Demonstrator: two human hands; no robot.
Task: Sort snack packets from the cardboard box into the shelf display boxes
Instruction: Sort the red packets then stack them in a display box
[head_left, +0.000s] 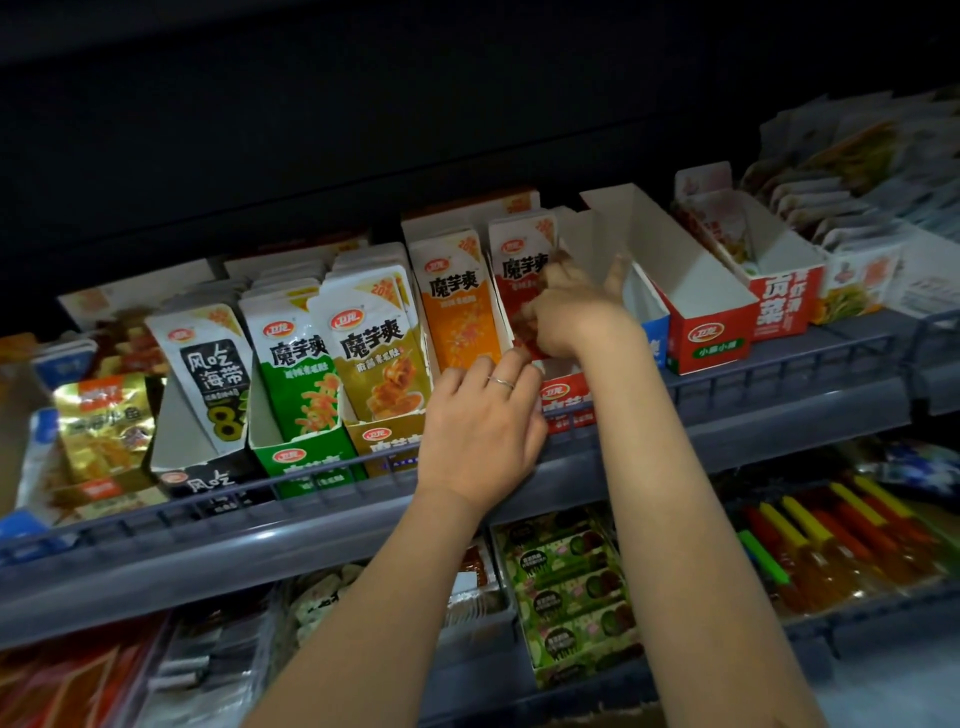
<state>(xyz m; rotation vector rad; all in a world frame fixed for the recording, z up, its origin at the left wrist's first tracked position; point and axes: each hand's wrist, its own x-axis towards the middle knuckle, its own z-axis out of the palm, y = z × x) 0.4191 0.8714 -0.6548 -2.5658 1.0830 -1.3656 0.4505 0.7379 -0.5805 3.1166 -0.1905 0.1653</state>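
Status: mid-task, on the middle shelf (779, 410).

- Right hand (563, 312) is in the red box (563, 397), about mid-shelf at the front edge. Fingers are curled on the red packets (519, 260), one digit sticking up. Motion blur hides the exact pinch, but it reads as gripping the front packet to seat it.
- Left hand (483, 421) is at the front edge just left of that. Fingers are bent, tips at the lip where the orange packets (457, 312) meet the red box. Can't tell if it grips the lip or only steadies it. No packet visible in it.

Done, judged by fill:
- Green box (304, 460) and gold box (387, 439), left of the hands, look full.
- Orange row looks full, red box nearly so.
- Black box (208, 478), further toward the left end, is only part-filled: front packet tilted, bare wall showing.

Left:
- Blue box (655, 332) and red-green box (714, 335), right of the hands, show bare white walls and no packets.
- Far box (784, 299), toward the right end, has a few packets at the back only.

The cardboard box isn't clearly in view, so remaining stock is unknown. Estimate: about half done on this shelf.
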